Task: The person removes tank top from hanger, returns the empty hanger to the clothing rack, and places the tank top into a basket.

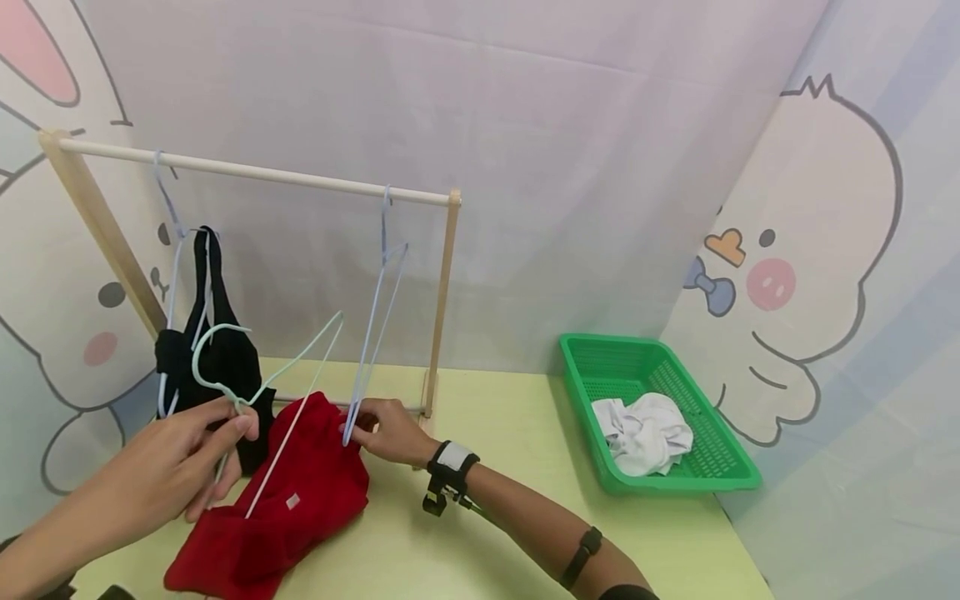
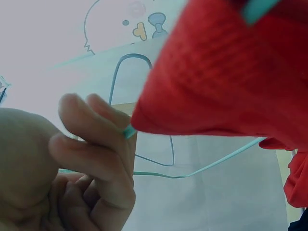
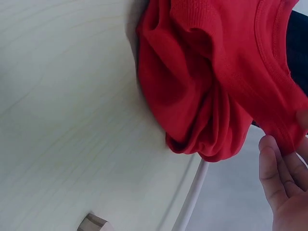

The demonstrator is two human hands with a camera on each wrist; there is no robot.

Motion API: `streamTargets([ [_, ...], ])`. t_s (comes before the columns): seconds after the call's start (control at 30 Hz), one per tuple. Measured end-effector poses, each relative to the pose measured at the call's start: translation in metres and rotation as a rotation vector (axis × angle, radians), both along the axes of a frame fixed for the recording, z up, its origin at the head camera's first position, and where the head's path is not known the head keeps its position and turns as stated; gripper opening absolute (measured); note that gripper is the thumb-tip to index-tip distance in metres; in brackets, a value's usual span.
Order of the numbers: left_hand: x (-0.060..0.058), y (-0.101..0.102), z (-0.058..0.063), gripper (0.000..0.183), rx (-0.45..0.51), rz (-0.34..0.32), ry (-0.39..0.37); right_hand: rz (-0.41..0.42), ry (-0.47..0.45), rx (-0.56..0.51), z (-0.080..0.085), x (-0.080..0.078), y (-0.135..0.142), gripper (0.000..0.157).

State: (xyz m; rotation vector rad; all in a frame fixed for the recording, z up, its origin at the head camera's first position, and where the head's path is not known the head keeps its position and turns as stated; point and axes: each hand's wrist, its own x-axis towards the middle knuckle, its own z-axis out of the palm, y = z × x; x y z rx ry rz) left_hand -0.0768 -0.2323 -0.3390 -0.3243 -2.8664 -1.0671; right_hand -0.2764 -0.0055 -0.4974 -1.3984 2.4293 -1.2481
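Note:
My left hand (image 1: 168, 454) grips a pale green clothes hanger (image 1: 201, 358) near the base of its hook. One end of the hanger points up and to the right, and its lower bar runs down into a red garment (image 1: 315, 492). That garment lies bunched on the table, with a small white tag on it. At its upper right, my right hand (image 1: 393, 433) pinches a banded edge of the red cloth; the right wrist view shows these fingers (image 3: 275, 175) at the fabric. In the left wrist view, red cloth (image 2: 216, 86) fills the upper right beside the fingers.
A wooden rack (image 1: 262, 172) stands behind my hands. From it hang a black garment (image 1: 236, 367) on a hanger at left and a bare lilac hanger (image 1: 371, 333), which overlaps my right fingers. A green basket (image 1: 708, 433) with white cloth (image 1: 652, 433) stands at right.

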Motion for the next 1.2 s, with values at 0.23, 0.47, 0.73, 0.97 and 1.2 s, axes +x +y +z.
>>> streamTargets([
  [0.23, -0.004, 0.002, 0.001, 0.014, 0.005, -0.016, 0.05, 0.033, 0.019, 0.053, 0.001, 0.006, -0.001, 0.023],
  [0.47, -0.011, 0.003, 0.005, 0.014, 0.002, -0.017, 0.065, 0.066, 0.079, 0.089, 0.0, 0.01, -0.003, 0.023],
  [0.73, -0.019, 0.001, 0.011, 0.014, 0.025, -0.027, 0.102, 0.103, 0.102, 0.105, -0.001, 0.012, -0.006, 0.023],
  [0.97, -0.025, 0.0, 0.016, 0.016, 0.018, -0.024, 0.176, 0.098, 0.094, 0.139, -0.003, 0.016, -0.008, 0.022],
  [1.2, -0.031, -0.002, 0.019, 0.014, 0.025, -0.031, 0.235, 0.129, 0.073, 0.152, -0.004, 0.018, -0.007, 0.023],
])
